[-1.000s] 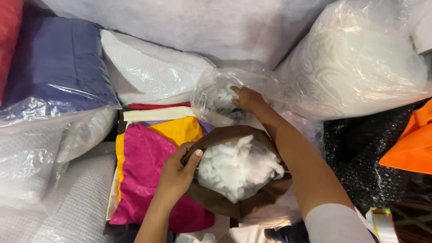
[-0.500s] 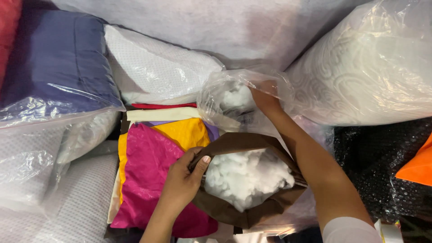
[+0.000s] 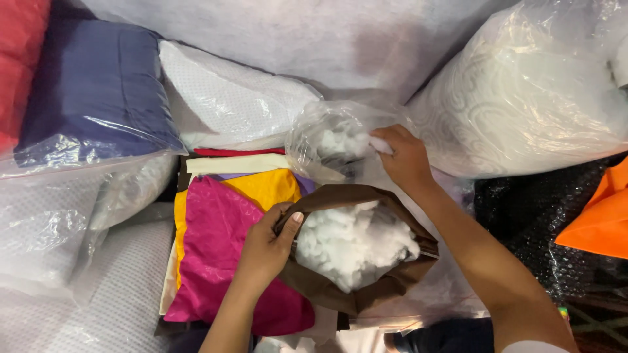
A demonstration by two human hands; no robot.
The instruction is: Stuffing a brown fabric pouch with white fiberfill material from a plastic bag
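**Stuffing a brown cushion cover from a clear bag**

A brown fabric cover point(image 3: 356, 287) sits open in the middle of the heap, its mouth packed with white fibre filling point(image 3: 353, 245). Just above it lies a clear plastic bag point(image 3: 324, 140) holding more of the same white fluff. A stack of coloured covers point(image 3: 216, 242), magenta and yellow on top, lies beside the brown one. Around them are plastic-wrapped pillows: a navy one point(image 3: 91, 98) at upper left, a white one point(image 3: 229, 98) next to it, and a large white patterned one point(image 3: 536, 91) at upper right.

The left hand point(image 3: 268, 245) has its fingers curled over the cover's rim, thumb on top, pinching it open. The right hand point(image 3: 405, 157) reaches into the bag's mouth, fingers closed on a tuft of filling.
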